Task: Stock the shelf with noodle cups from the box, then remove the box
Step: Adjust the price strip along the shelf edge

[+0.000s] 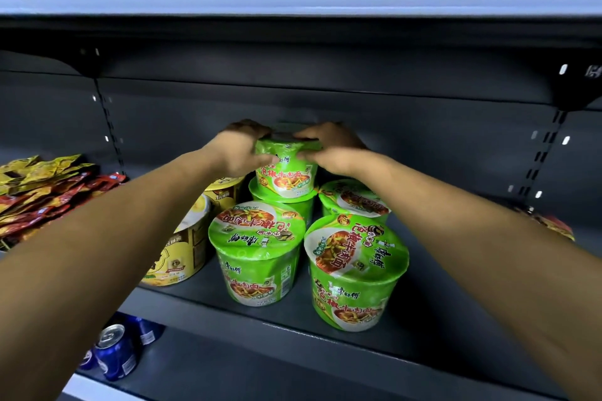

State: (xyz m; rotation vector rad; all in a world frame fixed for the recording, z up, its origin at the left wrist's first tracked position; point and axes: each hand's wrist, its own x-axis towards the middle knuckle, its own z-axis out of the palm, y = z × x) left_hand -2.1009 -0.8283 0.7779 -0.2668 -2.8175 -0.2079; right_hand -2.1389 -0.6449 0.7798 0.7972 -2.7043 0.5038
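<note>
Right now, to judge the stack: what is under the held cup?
Another green cup sits upright right under the held cup. A front cup hides its lower part, so its footing cannot be seen.

Arms outstretched — left hand (242, 148) and right hand (330, 150) gripping (fingers (311, 157) curled).

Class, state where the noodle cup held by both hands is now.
Head view: the held green cup sits centre, atop another green cup at the back of the shelf, between the left hand and right hand.
</note>
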